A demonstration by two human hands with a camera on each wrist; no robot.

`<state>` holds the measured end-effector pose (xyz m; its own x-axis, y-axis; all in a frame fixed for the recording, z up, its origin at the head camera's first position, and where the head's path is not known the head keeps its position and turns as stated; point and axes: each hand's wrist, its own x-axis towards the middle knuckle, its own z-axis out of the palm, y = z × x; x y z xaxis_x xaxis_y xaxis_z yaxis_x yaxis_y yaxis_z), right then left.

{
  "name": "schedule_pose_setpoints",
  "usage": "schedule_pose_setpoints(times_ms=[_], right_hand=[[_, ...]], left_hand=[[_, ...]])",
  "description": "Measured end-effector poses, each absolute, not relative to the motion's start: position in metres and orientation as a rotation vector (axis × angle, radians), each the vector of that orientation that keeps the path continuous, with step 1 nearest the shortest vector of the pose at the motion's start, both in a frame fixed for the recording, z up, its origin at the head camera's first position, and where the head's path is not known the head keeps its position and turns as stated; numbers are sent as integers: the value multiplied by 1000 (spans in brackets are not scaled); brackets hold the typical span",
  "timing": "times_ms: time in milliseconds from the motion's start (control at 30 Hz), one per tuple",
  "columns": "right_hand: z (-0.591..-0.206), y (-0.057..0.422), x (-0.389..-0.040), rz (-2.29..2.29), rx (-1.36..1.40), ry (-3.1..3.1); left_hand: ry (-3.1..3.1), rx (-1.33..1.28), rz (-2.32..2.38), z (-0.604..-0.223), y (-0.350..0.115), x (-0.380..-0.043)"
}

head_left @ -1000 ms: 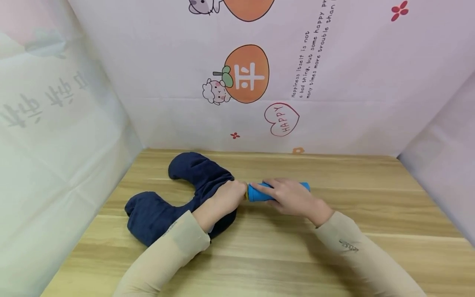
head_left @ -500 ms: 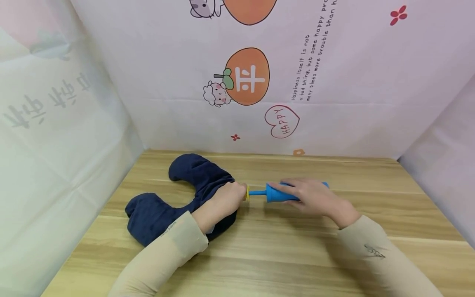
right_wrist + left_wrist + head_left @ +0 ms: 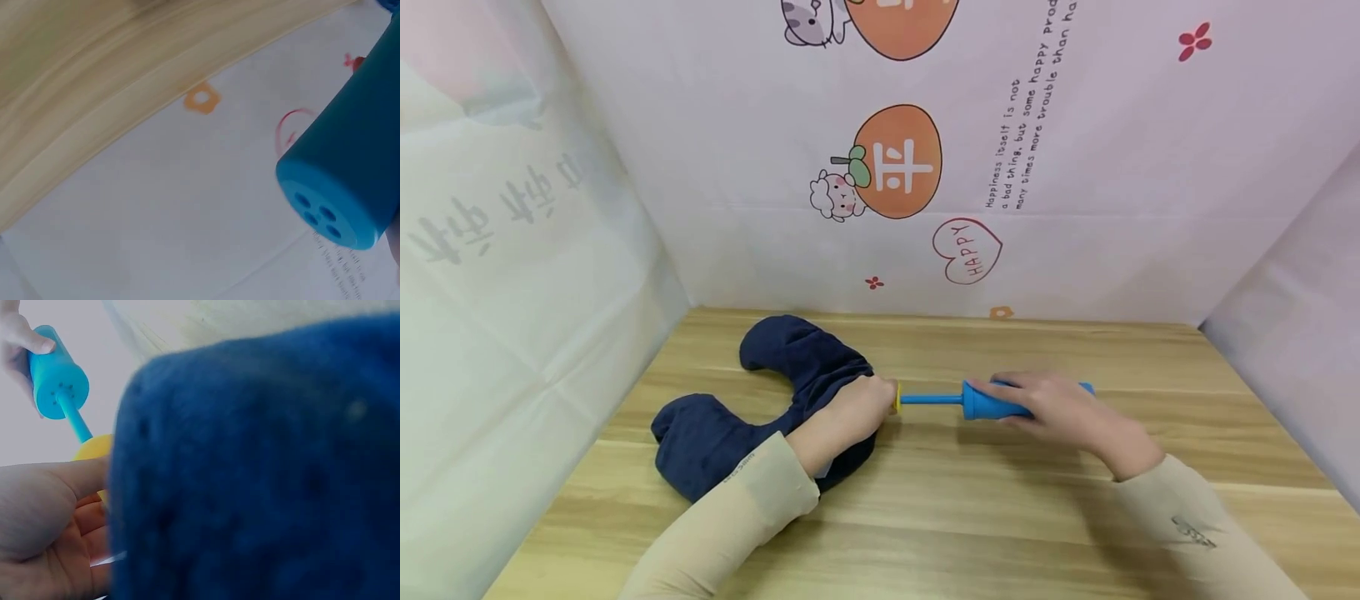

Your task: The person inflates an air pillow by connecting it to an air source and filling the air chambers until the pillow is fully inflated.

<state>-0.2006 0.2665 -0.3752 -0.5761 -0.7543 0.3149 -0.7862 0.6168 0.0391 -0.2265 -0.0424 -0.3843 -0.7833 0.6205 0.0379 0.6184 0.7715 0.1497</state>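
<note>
A blue hand pump [image 3: 988,402] with a yellow end [image 3: 897,397] lies level above the table, its thin blue rod [image 3: 931,399] drawn out. My right hand [image 3: 1052,406] grips the blue barrel, which shows several holes in its end cap in the right wrist view. At the yellow end, my left hand [image 3: 857,410] holds on beside a navy U-shaped neck pillow [image 3: 808,350]. The pillow's fabric [image 3: 262,469] fills much of the left wrist view and hides the left fingertips. Its two ends point left in the head view.
Under everything is a wood-grain table [image 3: 970,517]. A white printed cloth [image 3: 1075,258] hangs behind it, and more white cloth [image 3: 535,292] stands along the left and right sides.
My right hand has moved right with the barrel, sliding it away from the yellow end, so the rod now shows at length. The left hand and the pillow have stayed in place.
</note>
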Motion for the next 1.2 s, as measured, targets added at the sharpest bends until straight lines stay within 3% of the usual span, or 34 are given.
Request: schedule_pose_setpoints(times_ms=[600,1200], right_hand=[[-377,191,-212,58,1350,-2511],[-360,260,-205,122,1185,-2572]], left_hand=[[2952,1043,215,-384,-38,-225],[2963,886,323,-380,-43,-227]])
